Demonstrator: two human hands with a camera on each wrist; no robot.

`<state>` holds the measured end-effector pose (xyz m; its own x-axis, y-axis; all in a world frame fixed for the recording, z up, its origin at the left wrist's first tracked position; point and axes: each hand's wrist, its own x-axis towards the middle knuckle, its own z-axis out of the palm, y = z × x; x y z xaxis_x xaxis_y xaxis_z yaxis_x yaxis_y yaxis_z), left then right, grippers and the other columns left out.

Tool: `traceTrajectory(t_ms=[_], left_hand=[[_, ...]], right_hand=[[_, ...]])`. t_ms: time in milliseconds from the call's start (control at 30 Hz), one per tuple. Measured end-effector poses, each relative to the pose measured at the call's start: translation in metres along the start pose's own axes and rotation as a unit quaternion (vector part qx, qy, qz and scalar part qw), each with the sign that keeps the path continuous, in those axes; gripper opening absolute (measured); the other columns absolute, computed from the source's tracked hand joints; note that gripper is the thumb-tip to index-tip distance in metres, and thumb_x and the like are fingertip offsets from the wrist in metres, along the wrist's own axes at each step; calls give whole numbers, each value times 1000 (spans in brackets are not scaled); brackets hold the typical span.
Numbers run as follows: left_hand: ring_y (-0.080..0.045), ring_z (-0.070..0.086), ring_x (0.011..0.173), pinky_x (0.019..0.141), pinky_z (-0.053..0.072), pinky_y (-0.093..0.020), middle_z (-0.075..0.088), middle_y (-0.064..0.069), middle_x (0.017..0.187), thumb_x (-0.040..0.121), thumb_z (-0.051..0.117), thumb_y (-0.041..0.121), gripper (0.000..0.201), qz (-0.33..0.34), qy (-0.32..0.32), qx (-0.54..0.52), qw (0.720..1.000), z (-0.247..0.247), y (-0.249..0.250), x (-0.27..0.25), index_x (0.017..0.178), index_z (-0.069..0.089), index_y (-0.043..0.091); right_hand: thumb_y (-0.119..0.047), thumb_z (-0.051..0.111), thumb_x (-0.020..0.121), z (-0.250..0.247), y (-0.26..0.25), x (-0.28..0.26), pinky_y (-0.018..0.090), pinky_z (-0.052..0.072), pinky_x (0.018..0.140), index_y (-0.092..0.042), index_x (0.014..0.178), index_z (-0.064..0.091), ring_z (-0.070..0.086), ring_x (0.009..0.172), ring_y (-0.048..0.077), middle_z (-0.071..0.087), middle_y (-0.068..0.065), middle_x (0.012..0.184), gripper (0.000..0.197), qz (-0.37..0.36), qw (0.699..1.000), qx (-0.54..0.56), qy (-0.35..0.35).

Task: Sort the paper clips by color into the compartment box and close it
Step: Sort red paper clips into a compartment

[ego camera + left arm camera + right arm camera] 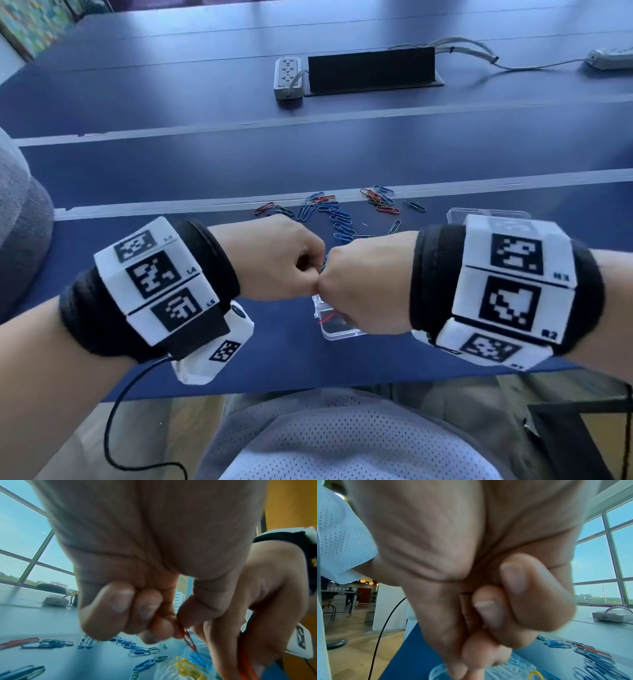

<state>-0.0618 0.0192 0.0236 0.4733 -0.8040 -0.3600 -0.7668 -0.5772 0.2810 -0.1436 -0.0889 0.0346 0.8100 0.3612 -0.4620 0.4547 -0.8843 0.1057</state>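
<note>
Both hands meet knuckle to knuckle above the clear compartment box (339,334). My left hand (310,270) has its fingers curled, and in the left wrist view the left hand (163,626) pinches linked red paper clips (188,638). My right hand (342,275) is also curled, and its fingertips (187,615) grip the same red clips from the other side. A red clip end (326,318) shows under the right hand. Yellow clips (187,669) and a blue one lie in the box (510,669). Loose blue, red and dark clips (342,216) are scattered beyond the hands.
A clear lid or second box part (486,215) lies behind my right wrist. Power strips (288,77) and a black cable tray (371,70) sit further back on the blue table (205,164). The table's near edge runs just below my wrists.
</note>
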Motion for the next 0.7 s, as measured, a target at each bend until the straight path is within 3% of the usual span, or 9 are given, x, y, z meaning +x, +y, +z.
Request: traceTrajectory(t_ms=[133,200,267,333,367,433,533,700], left_hand=[[-3,42,48,49,31,-17,47,8,48,79,54,33,18,-7,0,-1,1000,0,-1,-5,69,57,19],[-4,42,47,50,33,-19,48,11,46,76,53,31,16,-13,-8,-11,1000,2,0,-7,67,55,18],[-7,41,49,51,37,-22,48,7,49,76,53,29,15,-13,-14,-20,1000,4,2,-8,67,54,16],[-9,40,49,54,39,-23,48,4,53,75,53,29,14,-12,-13,-32,999,5,3,-9,70,56,15],[-9,40,50,55,40,-23,50,4,54,73,53,30,16,-12,-11,-40,999,5,2,-10,71,58,16],[-7,42,50,53,39,-19,53,5,54,69,52,35,20,-13,-12,-63,998,4,2,-11,70,61,17],[-2,46,49,48,36,-10,56,13,50,71,55,34,16,-11,-12,-94,995,5,0,-11,66,63,21],[-5,48,53,51,37,-12,60,10,56,76,58,27,10,6,-1,-99,995,12,-2,-8,70,65,22]], right_hand=[[-12,48,87,-2,-1,2,23,24,43,-12,59,37,33,48,13,36,-1,59,31,41,999,29,-6],[-11,54,85,-5,1,2,22,29,45,-11,58,43,39,51,16,40,0,59,29,65,997,43,-21],[-12,58,83,-7,3,2,22,39,54,-10,78,62,55,69,23,55,2,72,7,71,995,70,-28],[-13,57,83,-6,5,3,23,44,63,-13,102,67,62,88,23,67,3,96,22,75,992,99,-26],[-14,58,82,-4,7,4,21,45,61,-15,107,68,62,87,21,69,3,101,27,80,990,114,-31],[-17,62,80,-3,10,3,18,47,60,-17,110,68,59,77,17,73,2,97,31,98,980,168,-43],[-21,68,74,-1,14,1,25,54,74,-24,111,65,66,79,16,75,-1,85,37,123,960,247,-38],[-22,72,71,4,17,-1,23,50,65,-26,104,67,67,83,18,75,2,90,33,132,940,313,-25]])
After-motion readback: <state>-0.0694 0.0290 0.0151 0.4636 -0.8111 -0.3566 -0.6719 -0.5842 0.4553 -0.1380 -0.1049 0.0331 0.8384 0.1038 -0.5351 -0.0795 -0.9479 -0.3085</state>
